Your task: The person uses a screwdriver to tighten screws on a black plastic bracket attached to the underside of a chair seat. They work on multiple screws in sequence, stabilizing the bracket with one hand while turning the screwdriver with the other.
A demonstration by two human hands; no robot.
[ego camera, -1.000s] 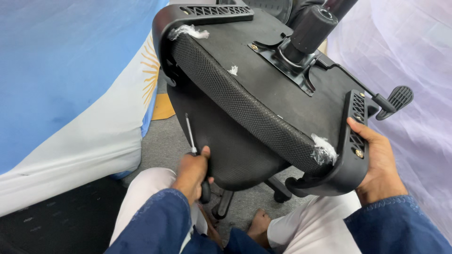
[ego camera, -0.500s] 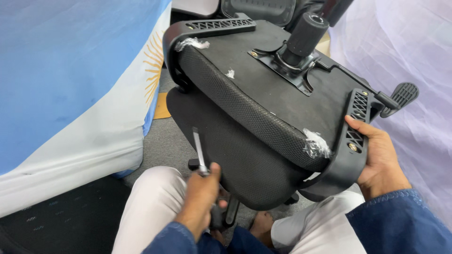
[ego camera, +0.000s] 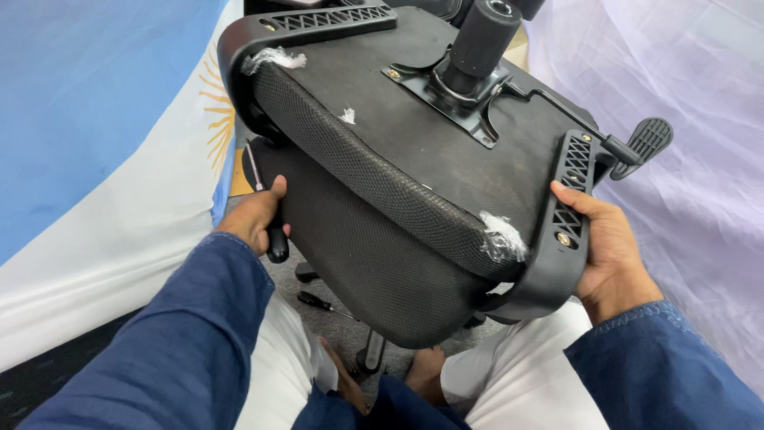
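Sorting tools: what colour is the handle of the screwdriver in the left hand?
Black handle on the screwdriver, gripped by the left hand; head view.

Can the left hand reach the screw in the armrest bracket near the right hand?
Probably not easily: the left hand, holding a screwdriver, is across the seat from that screw, beside the right hand.

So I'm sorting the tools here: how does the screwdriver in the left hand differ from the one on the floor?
The black-handled screwdriver in the left hand points its metal shaft up beside the upturned black office chair seat; the small black screwdriver on the grey floor lies flat, untouched. The held one looks larger, though nearer the camera. Both have dark handles.
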